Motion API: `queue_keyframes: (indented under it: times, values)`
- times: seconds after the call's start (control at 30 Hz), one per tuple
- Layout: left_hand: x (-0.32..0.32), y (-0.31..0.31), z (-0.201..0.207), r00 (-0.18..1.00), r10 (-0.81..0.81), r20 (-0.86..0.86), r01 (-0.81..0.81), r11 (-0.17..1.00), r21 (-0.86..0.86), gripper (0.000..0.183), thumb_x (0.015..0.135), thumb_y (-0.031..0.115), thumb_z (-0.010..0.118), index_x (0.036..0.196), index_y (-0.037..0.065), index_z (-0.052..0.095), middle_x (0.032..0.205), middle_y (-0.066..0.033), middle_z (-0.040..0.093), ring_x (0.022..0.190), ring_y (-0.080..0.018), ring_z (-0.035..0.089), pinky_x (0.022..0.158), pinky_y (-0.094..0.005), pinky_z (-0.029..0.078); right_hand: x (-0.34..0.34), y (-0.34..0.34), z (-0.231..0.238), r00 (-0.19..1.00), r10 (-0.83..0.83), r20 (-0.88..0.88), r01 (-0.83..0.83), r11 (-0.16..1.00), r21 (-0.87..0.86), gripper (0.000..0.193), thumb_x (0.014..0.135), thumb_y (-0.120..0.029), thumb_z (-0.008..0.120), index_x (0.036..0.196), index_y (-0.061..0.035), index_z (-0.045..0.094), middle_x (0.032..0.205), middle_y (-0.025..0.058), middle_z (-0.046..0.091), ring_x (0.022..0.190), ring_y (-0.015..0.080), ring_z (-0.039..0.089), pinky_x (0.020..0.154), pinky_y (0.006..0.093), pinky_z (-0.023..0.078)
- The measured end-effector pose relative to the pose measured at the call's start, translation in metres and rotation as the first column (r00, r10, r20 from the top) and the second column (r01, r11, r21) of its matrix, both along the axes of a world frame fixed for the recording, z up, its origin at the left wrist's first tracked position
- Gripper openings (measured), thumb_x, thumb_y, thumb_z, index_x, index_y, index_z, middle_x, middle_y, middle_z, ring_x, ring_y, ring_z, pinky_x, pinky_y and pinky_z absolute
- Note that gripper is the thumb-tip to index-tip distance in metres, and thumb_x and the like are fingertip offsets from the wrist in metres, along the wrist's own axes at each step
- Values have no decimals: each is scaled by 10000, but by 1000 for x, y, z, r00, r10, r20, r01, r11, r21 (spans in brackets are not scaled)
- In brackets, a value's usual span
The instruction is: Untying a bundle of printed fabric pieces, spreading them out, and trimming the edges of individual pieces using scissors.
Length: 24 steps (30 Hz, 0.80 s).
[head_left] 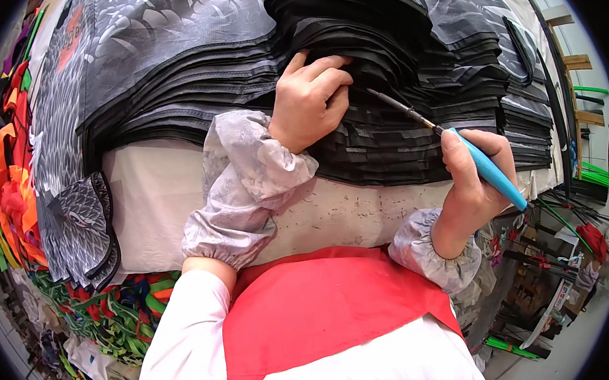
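A thick stack of dark grey and black printed fabric [191, 78] lies in layers over the table, its hemmed edges facing me. My left hand [310, 99] is closed at the middle of the stack, fingers curled into the black folds [372, 51], with the fingertips partly hidden. Gripped in my right hand [474, 171] is a soldering iron [488, 170] with a blue handle. Its thin metal tip points up and left, close to the fabric edges just right of my left hand.
A pale-covered table [157, 207] runs in front of me. Grey feather-patterned fabric [77, 227] hangs off its left corner. Colourful cloth scraps [14, 175] are heaped at the left, with green and red pieces [108, 309] below. Rods and a red cloth [594, 240] are at the right.
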<state>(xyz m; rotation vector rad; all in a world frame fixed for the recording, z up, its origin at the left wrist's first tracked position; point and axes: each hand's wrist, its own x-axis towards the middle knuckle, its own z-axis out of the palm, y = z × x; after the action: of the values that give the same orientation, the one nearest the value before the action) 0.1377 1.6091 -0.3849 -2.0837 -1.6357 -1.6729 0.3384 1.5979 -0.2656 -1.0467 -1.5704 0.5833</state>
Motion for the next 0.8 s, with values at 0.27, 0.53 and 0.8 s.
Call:
queue_keyframes:
  times: [0.27, 0.53, 0.8]
  values:
    - [-16, 5, -10, 991, -124, 43, 126, 991, -47, 184, 605, -20, 667, 767, 65, 643, 1103, -125, 678, 971, -297, 644, 957, -437, 448, -7, 6, -4, 1000, 24, -3, -24, 994, -109, 160, 720, -5, 798, 749, 8, 641, 608, -4, 590, 536, 39, 501, 498, 178, 376]
    - [-23, 7, -9, 968, -250, 32, 251, 968, -22, 157, 584, -15, 683, 697, 68, 611, 1167, -141, 666, 1027, -290, 640, 1034, -472, 381, -18, 15, -8, 995, 57, 78, -47, 991, -127, 140, 741, -17, 777, 728, -3, 639, 594, -23, 571, 533, 30, 484, 493, 175, 358]
    - [-23, 8, -11, 969, -247, -3, 247, 969, 5, 161, 580, -15, 693, 664, 77, 591, 1185, -136, 664, 1031, -286, 642, 1041, -473, 369, -22, 17, -11, 994, 53, 91, -39, 987, -153, 141, 741, -25, 777, 723, -8, 639, 585, -30, 557, 537, 29, 473, 493, 180, 350]
